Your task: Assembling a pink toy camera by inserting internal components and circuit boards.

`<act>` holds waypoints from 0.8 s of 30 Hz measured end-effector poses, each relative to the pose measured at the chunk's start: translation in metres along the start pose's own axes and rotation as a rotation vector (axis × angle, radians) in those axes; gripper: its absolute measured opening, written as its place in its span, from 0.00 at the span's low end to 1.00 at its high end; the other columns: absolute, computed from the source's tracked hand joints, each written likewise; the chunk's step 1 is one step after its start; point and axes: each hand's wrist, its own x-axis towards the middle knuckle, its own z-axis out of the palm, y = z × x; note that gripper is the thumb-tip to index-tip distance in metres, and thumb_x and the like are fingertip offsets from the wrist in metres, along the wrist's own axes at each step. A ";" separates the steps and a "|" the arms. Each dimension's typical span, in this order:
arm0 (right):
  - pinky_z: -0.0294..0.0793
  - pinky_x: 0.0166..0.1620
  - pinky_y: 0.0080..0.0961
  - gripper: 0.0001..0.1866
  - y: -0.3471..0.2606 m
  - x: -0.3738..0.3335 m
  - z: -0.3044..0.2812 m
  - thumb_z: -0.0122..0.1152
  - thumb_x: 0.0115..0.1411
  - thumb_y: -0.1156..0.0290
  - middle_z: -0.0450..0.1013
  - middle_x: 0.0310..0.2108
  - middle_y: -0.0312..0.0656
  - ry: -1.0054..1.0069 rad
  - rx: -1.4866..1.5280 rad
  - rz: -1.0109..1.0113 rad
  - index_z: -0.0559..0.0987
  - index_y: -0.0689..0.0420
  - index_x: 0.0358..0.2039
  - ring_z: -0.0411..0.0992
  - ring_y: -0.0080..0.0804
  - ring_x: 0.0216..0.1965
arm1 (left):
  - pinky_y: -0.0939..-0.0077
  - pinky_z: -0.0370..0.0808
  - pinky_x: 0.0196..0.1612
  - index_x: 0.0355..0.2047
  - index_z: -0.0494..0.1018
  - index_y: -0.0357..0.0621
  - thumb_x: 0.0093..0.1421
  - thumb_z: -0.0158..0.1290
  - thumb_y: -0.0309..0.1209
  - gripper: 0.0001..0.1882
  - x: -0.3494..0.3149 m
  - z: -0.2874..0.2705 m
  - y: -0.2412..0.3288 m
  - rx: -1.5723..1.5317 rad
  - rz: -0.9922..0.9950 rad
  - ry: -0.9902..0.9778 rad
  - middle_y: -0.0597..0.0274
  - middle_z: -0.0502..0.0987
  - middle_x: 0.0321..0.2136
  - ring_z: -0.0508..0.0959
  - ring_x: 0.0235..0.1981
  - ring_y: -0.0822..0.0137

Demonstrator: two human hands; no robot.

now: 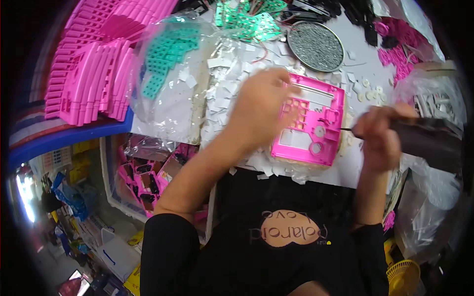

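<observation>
A pink plastic casing (330, 150), its inner side facing up, lies near the front of the worktable, with ribs, round openings and a grid of small square holes. Over its upper left part is my left hand (261, 106), blurred, fingers at or just above the grid; whether they grip anything is unclear. To the right of the casing, my right hand (382, 133) is closed around a dark screwdriver (429, 143). Its thin shaft points left, with the tip at the casing's right edge; contact cannot be made out.
White paper pieces (222, 91) litter the table. Behind stand a round tin of small screws (316, 47) and green circuit boards (252, 24). Stacked pink casings (94, 84) and a clear bag of teal keypads (170, 54) are at left. A box of pink parts (148, 182) sits below.
</observation>
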 end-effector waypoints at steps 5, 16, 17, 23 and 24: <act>0.62 0.31 0.26 0.25 -0.049 0.031 -0.040 0.56 0.65 0.67 0.57 0.22 0.30 0.011 -0.095 0.047 0.65 0.61 0.60 0.55 0.20 0.22 | 0.52 0.75 0.46 0.40 0.79 0.39 0.55 0.60 0.31 0.13 0.015 -0.115 -0.083 0.673 -0.545 0.048 0.48 0.79 0.39 0.79 0.44 0.47; 0.73 0.40 0.31 0.22 -0.034 0.053 -0.053 0.59 0.63 0.74 0.67 0.26 0.36 0.106 -0.328 0.077 0.70 0.66 0.56 0.68 0.25 0.27 | 0.49 0.74 0.50 0.43 0.77 0.36 0.59 0.56 0.32 0.15 0.007 -0.130 -0.133 0.779 -0.576 0.027 0.42 0.76 0.46 0.77 0.47 0.42; 0.73 0.40 0.32 0.22 -0.036 0.054 -0.053 0.59 0.63 0.74 0.69 0.27 0.37 0.097 -0.333 0.069 0.70 0.66 0.56 0.69 0.26 0.28 | 0.49 0.74 0.50 0.43 0.77 0.36 0.59 0.56 0.32 0.15 0.004 -0.132 -0.129 0.740 -0.584 0.043 0.42 0.76 0.45 0.77 0.47 0.42; 0.78 0.53 0.37 0.21 -0.053 0.047 -0.038 0.59 0.63 0.76 0.75 0.48 0.50 0.513 -1.055 -0.544 0.71 0.68 0.56 0.75 0.38 0.50 | 0.60 0.75 0.41 0.43 0.73 0.35 0.65 0.51 0.30 0.11 -0.017 -0.115 -0.095 0.443 -0.244 0.465 0.49 0.79 0.34 0.80 0.35 0.51; 0.78 0.54 0.38 0.20 -0.056 0.040 -0.031 0.58 0.63 0.77 0.74 0.49 0.51 0.530 -1.060 -0.671 0.72 0.69 0.56 0.74 0.39 0.51 | 0.64 0.75 0.39 0.45 0.72 0.35 0.66 0.50 0.30 0.11 -0.022 -0.111 -0.093 0.342 -0.336 0.470 0.51 0.78 0.33 0.79 0.33 0.56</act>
